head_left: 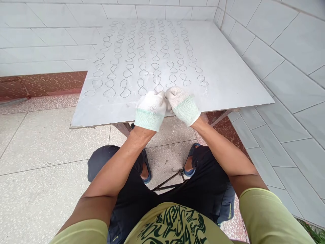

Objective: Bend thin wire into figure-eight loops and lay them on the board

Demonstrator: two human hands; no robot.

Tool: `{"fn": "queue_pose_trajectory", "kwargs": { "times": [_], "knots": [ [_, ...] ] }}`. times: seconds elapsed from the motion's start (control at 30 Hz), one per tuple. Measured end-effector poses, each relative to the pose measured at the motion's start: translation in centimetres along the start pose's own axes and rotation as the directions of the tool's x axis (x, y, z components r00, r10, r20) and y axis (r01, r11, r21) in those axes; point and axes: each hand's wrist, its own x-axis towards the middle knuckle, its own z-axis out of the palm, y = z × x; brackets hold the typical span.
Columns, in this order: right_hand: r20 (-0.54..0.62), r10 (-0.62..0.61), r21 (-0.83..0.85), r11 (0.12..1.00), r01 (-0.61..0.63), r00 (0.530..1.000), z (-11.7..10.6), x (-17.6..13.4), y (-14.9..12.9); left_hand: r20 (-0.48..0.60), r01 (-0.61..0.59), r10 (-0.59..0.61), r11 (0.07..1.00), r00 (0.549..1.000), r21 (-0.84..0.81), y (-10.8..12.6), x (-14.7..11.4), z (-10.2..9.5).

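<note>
My left hand [151, 107] and my right hand [182, 104], both in white knitted gloves with pale green cuffs, meet over the front edge of the board. Their fingers are closed and pinched together on a thin wire [174, 126], whose loose end curves down below the board's edge. How the wire runs between the fingertips is hidden by the gloves. Just beyond my hands lie wire figure-eights [157, 80], twisted from thin dark wire and set out in several rows on the board.
The pale grey board [228, 81] rests on a wooden support [219, 117]. White tiled walls [291, 40] stand behind and to the right. Below are the speckled floor [50, 142], my legs in dark trousers, blue sandals and a dark metal frame [170, 184] between my feet.
</note>
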Motion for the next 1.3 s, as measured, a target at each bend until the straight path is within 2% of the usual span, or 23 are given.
{"fn": "queue_pose_trajectory", "kwargs": {
  "times": [0.1, 0.23, 0.3, 0.4, 0.47, 0.5, 0.6, 0.73, 0.83, 0.9, 1.1, 1.23, 1.3],
  "knots": [
    [-0.127, -0.07, -0.089, 0.994, 0.059, 0.989, 0.7, 0.1, 0.4, 0.018, 0.03, -0.031, 0.999, 0.999, 0.026, 1.1, 0.2, -0.6],
    [-0.137, -0.062, -0.068, 0.996, 0.053, 0.989, 1.0, 0.0, -0.3, 0.048, 0.089, -0.088, 0.996, 0.995, -0.024, 1.9, 0.2, -2.0],
    [-0.121, -0.023, -0.016, 1.0, 0.021, 0.992, 0.5, -0.1, -1.2, -0.027, 0.08, -0.083, 0.992, 0.996, -0.097, 1.5, -0.1, -3.2],
    [-0.092, 0.003, 0.029, 1.0, 0.0, 0.996, -0.5, -0.4, -2.7, -0.233, 0.026, -0.072, 0.981, 0.97, -0.194, 0.1, -0.3, -5.1],
    [-0.073, -0.006, 0.011, 1.0, 0.006, 0.997, -1.1, -0.5, -3.3, -0.254, -0.006, -0.066, 0.962, 0.965, -0.272, -1.0, -0.1, -6.0],
    [-0.071, -0.01, -0.006, 1.0, 0.009, 0.997, -1.2, -0.5, -3.6, -0.208, -0.003, -0.067, 0.948, 0.976, -0.319, -1.5, 0.1, -6.2],
    [-0.07, -0.011, -0.064, 0.998, 0.007, 0.997, -1.5, -0.6, -4.1, 0.042, 0.081, -0.07, 0.907, 0.997, -0.413, -2.6, 1.1, -6.1],
    [-0.045, -0.033, -0.128, 0.991, 0.027, 0.998, -1.5, -1.0, -4.5, 0.314, 0.178, -0.029, 0.871, 0.949, -0.459, -3.0, 2.0, -5.8],
    [-0.028, -0.026, -0.176, 0.984, 0.021, 0.999, -1.4, -1.3, -4.7, 0.445, 0.218, 0.009, 0.862, 0.896, -0.457, -2.9, 2.1, -5.8],
    [-0.014, -0.02, -0.197, 0.98, 0.017, 1.0, -1.4, -1.3, -4.9, 0.465, 0.226, 0.018, 0.858, 0.885, -0.462, -2.9, 2.2, -5.6],
    [0.026, 0.006, -0.191, 0.982, 0.0, 1.0, -2.3, -0.8, -5.0, 0.399, 0.209, 0.044, 0.795, 0.916, -0.569, -3.7, 2.9, -4.4],
    [0.022, 0.004, -0.193, 0.981, 0.0, 1.0, -2.8, -0.5, -4.5, 0.385, 0.214, 0.027, 0.795, 0.922, -0.567, -3.6, 2.8, -4.6],
    [0.037, -0.002, -0.188, 0.982, 0.009, 0.999, -2.7, -0.6, -4.3, 0.365, 0.223, 0.017, 0.764, 0.931, -0.605, -3.5, 2.6, -4.8]
  ]
}}
